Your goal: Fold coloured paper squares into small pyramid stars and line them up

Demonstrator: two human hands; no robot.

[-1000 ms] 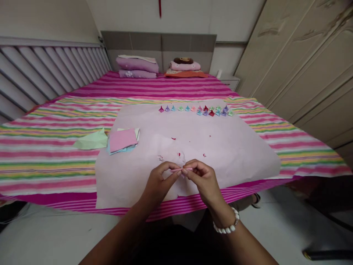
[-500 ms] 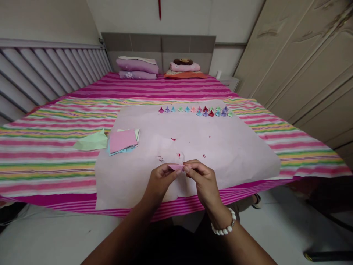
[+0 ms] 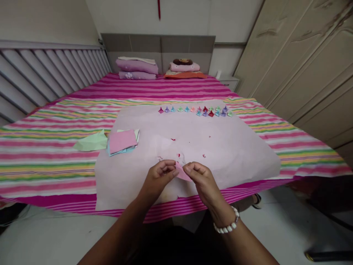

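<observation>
My left hand (image 3: pixel 158 178) and my right hand (image 3: pixel 200 180) meet over the near edge of a large pale pink sheet (image 3: pixel 234 147) spread on the bed. Both pinch a small folded pink paper piece (image 3: pixel 182 172) between thumb and fingertips, its flat face tilted toward me. A white bead bracelet (image 3: pixel 227 225) circles my right wrist. A stack of coloured paper squares (image 3: pixel 122 141), pink on top, lies to the left. A row of several small folded paper shapes (image 3: pixel 195 110) runs along the sheet's far edge.
A striped pink, green and yellow bedspread (image 3: pixel 49 154) covers the bed. A loose green paper (image 3: pixel 91 141) lies left of the stack. Tiny red paper scraps (image 3: pixel 178 155) dot the sheet. Folded pillows (image 3: pixel 138 68) sit at the headboard. A wardrobe (image 3: pixel 303 62) stands right.
The pink piece was held edge-on as a thin strip; both hands have turned it so its flat face shows, and they sit slightly lower.
</observation>
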